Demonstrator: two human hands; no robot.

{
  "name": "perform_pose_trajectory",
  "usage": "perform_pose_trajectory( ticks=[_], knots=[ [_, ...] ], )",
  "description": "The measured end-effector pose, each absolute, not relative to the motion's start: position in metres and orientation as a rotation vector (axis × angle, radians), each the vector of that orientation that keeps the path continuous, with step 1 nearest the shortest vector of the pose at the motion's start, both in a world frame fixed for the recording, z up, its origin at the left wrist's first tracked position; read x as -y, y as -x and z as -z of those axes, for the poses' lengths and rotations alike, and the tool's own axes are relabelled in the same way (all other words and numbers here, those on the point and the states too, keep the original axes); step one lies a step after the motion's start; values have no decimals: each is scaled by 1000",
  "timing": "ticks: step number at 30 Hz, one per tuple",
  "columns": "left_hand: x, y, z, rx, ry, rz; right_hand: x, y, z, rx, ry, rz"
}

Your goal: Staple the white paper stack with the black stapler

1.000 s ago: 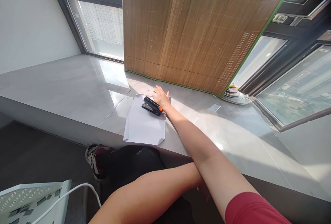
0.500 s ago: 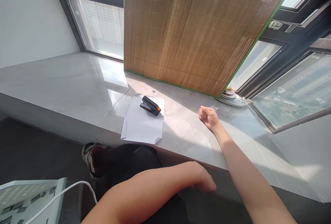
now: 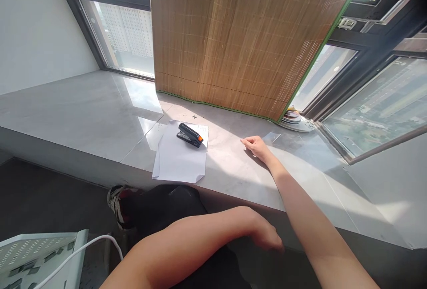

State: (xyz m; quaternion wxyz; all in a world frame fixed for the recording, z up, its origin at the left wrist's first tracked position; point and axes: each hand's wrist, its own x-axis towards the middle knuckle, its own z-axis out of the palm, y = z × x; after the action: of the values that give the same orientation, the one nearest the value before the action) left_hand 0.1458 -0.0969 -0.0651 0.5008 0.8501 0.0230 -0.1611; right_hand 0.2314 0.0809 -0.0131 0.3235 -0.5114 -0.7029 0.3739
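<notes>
Strong daylight enters through the left window [image 3: 122,35] and right window [image 3: 383,102], beyond the right hand [image 3: 257,147] on either side. Sun brightens the ledge [image 3: 227,149] around that hand, which drops a small shadow just beneath itself. Glossy glare patches shine well to its left. Beyond it, the blind [image 3: 230,35] glows warm brown. Nearer the wearer, the left hand [image 3: 267,234] looks shaded and slightly soft. Outdoor views wash out pale; wide-angle distortion tilts the window frames farthest from the hands.

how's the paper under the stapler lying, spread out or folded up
Spread: the paper lies broadly flat beneath the stapler, its near right corner bent.
</notes>
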Motion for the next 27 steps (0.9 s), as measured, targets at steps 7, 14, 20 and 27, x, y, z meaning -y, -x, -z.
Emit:
perform_pose_trajectory(
  ticks=[7, 14, 20, 27],
  knots=[
    [99, -148, 57, 69, -2193, 554, -82, -232, 15, 1856, 1338, -997],
    [94, -145, 62, 30, -2063, 709, -83, -232, 16, 1905, 1356, -935],
    [97, -144, 64, 75, -1890, 626, -84, -231, 14, 1962, 1384, -869],
    [101, -148, 75, 32, -1787, 555, -81, -219, 13, 2251, 1452, -423]
  ],
)
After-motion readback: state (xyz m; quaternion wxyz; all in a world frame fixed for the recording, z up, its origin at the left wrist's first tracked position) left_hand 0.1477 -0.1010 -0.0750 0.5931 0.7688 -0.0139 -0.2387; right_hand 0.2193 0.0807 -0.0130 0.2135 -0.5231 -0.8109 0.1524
